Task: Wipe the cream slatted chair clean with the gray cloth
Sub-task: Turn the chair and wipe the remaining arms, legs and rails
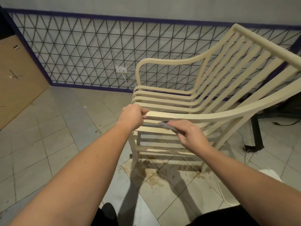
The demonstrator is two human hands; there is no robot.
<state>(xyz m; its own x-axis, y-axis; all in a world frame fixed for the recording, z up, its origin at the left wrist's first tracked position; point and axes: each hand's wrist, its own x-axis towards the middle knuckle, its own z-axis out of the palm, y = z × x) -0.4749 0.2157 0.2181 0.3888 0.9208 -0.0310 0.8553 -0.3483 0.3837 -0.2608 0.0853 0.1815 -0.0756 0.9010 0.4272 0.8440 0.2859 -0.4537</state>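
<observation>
The cream slatted chair [216, 82] stands on the tiled floor, its back toward the right and its seat slats running left. My left hand [132, 117] grips the front end of the near armrest. My right hand [190, 136] holds the gray cloth [165, 125] just under that armrest, against the chair's side. Only a small edge of the cloth shows past my fingers.
A wall with a dark triangular grille [97, 51] runs behind the chair, with a socket and cable [121, 70]. A brown board [17, 75] leans at the left. A black metal leg [256, 132] stands right of the chair. Brown dirt stains [151, 173] mark the tiles below it.
</observation>
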